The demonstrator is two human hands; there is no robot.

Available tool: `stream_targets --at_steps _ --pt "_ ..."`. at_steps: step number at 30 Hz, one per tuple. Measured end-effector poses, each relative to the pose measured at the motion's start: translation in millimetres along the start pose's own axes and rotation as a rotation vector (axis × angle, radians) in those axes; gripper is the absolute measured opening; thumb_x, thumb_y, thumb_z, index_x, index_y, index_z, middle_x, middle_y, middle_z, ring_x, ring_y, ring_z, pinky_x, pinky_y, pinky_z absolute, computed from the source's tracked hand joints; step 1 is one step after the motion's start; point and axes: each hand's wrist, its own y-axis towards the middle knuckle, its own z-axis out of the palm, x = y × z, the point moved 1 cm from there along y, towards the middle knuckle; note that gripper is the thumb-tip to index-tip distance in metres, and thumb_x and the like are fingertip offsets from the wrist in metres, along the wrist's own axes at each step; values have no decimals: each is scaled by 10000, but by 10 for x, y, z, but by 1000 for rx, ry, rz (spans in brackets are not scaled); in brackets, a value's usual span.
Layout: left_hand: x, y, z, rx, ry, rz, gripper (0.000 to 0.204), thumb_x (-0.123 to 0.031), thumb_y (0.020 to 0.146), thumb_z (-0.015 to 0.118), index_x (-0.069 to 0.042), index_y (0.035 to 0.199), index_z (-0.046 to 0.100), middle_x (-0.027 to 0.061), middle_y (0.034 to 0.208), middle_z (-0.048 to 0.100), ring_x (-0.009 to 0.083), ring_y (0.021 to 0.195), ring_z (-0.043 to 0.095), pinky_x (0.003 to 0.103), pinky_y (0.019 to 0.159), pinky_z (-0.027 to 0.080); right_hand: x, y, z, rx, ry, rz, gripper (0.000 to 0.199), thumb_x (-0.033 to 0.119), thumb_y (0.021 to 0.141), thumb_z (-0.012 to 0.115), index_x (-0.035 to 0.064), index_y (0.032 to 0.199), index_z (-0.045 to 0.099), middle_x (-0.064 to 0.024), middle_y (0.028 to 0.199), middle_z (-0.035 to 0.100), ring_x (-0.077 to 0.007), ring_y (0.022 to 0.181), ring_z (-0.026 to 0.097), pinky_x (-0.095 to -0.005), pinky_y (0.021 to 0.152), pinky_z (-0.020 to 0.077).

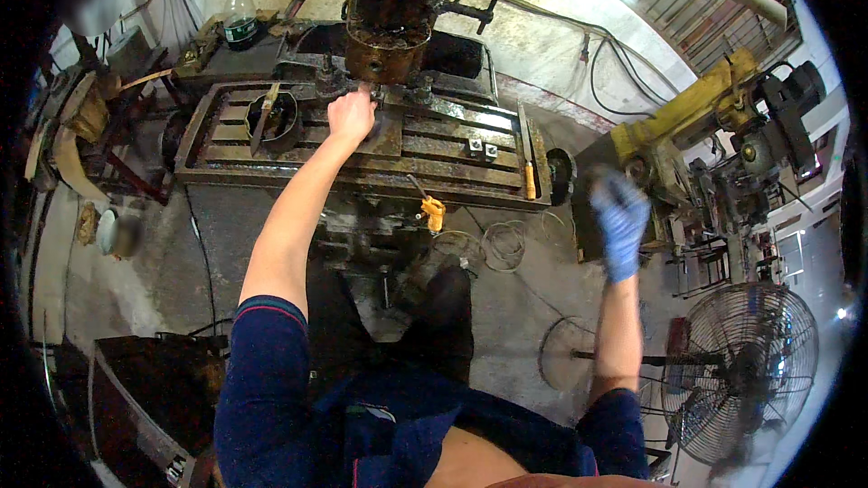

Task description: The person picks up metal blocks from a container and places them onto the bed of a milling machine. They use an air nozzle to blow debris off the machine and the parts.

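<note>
My bare left hand point(353, 116) is stretched forward to the milling machine, just under its spindle head point(384, 54). Its fingers are curled closed by a small metal part at the table's back; what they grip is hidden. Out to the right, away from the machine, hangs my right hand point(619, 217) in a blue glove. Motion smears its dark fingertips, so I cannot tell whether it holds anything. The slotted machine table point(298, 160) lies below my left hand. On it are a round black pot point(287, 131) with a brush-like tool and small metal blocks point(482, 149).
A file with an orange handle point(530, 179) lies at the table's right end. A yellow air gun point(433, 213) hangs at the front edge. Hose coils point(504, 246) lie on the floor. A fan point(746, 370) stands lower right, a yellow machine point(678, 117) beyond.
</note>
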Motion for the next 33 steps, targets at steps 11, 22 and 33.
stream_targets --at_steps 11,22,33 --pt "51 30 -65 23 -75 -71 278 -280 762 613 -45 904 573 168 778 635 341 754 623 444 660 496 1494 1739 -789 -402 128 -641 407 318 891 413 -31 1069 520 -187 1149 523 -306 1107 479 -450 990 354" --pt "81 30 -35 33 -78 -72 284 -303 756 621 -39 857 590 165 780 633 337 750 623 439 660 498 863 766 -109 -400 418 -430 319 335 866 469 26 800 509 -112 848 534 -321 1003 511 -474 968 318" --pt "55 -51 -171 15 -81 -42 278 -305 754 630 -69 894 588 165 811 633 333 794 617 445 670 492 820 668 48 -397 626 -519 232 254 853 477 47 749 489 -91 816 544 -272 906 542 -462 956 338"
